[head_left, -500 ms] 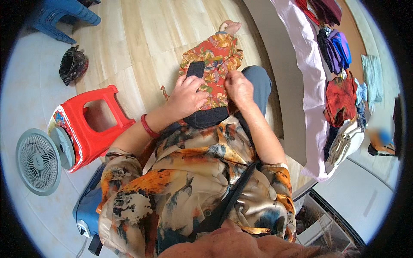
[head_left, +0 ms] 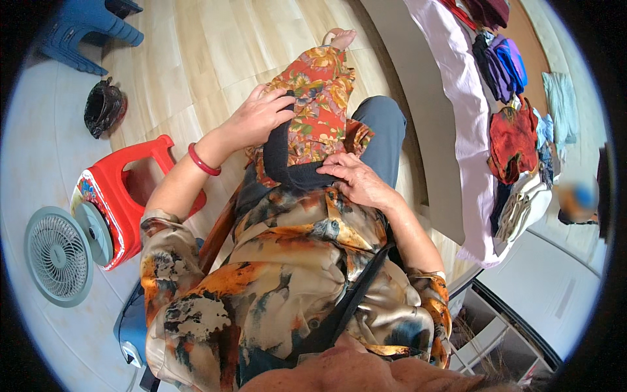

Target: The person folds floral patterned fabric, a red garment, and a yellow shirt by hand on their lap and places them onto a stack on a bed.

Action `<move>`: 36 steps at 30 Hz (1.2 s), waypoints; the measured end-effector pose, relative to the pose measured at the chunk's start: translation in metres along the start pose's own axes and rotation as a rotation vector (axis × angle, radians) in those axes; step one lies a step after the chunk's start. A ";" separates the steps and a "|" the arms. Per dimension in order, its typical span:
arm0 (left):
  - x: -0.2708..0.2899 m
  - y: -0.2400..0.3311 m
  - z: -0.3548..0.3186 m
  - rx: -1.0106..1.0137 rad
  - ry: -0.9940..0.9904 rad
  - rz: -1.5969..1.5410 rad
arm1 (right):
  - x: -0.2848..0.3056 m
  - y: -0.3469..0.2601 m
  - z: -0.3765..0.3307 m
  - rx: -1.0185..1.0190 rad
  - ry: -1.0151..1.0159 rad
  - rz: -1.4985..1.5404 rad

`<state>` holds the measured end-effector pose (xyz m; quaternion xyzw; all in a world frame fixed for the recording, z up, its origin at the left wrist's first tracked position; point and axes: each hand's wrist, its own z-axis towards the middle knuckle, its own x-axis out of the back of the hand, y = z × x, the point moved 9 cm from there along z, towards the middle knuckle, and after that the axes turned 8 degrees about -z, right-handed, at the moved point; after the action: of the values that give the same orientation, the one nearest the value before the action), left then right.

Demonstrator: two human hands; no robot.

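A red floral cloth (head_left: 319,124) with yellow and green flowers lies over my lap and outstretched leg. A black band (head_left: 277,153) runs up its left edge and bends across the end nearest my body. My left hand (head_left: 258,117), a red bangle on its wrist, has its fingers curled over the upper part of that band at the cloth's left edge; the thumb is partly hidden. At the right end of the band's near stretch, my right hand (head_left: 360,181) pinches the black edge with fingers close together. A bare foot (head_left: 343,40) shows beyond the cloth's far end.
On the left stand a red plastic stool (head_left: 127,186), a grey-green fan (head_left: 59,256), a black plastic bag (head_left: 104,108) and a blue stool (head_left: 91,32). Along the right, a surface with a pale pink sheet (head_left: 460,111) bears folded clothes (head_left: 513,140).
My left hand has moved up and left along the cloth, and the black band now lies along the left edge. My right hand has come down from the cloth's right side to the near band.
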<state>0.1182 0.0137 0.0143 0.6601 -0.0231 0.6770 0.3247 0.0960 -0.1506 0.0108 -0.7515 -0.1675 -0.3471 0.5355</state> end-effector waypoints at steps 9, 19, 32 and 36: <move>-0.004 0.006 -0.008 -0.097 -0.178 0.067 | -0.007 0.007 0.001 -0.030 0.013 -0.100; -0.008 0.018 -0.055 0.003 -0.286 0.033 | -0.008 0.016 0.001 0.043 0.110 -0.059; -0.017 0.013 -0.077 -0.005 -0.253 0.030 | 0.003 0.001 0.027 -0.004 0.135 0.097; -0.044 -0.020 -0.074 0.145 -0.517 -0.023 | -0.002 0.015 0.036 -0.044 0.086 0.094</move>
<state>0.0589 0.0452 -0.0431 0.8329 -0.0493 0.4820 0.2674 0.1167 -0.1228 -0.0075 -0.7544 -0.1013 -0.3571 0.5414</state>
